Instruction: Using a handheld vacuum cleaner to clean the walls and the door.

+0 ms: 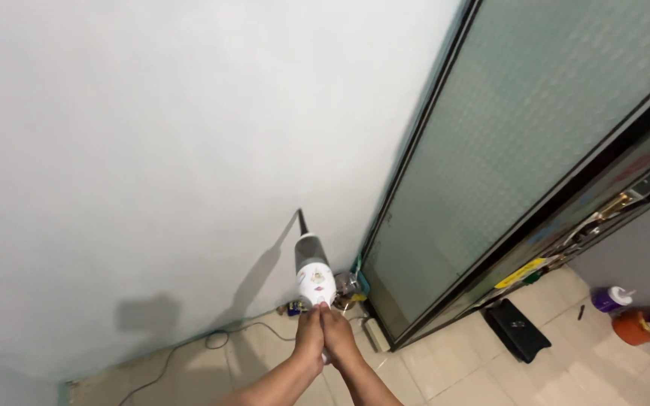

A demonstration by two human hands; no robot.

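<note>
A white handheld vacuum cleaner (314, 269) with a grey dust cup and a thin dark nozzle points up at the white wall (152, 150), its tip close to or on the wall. My left hand (308, 334) and my right hand (338, 336) are side by side, both wrapped round its handle at the low end. Both forearms come up from the bottom edge of the view.
A frosted glass sliding door (505, 143) in a dark frame stands to the right. A black cable (212, 340) lies on the tiled floor by the wall. Small clutter (347, 289) sits in the corner. A black flat object (518, 328), a purple bottle (611, 299) and an orange bottle (645, 325) lie at right.
</note>
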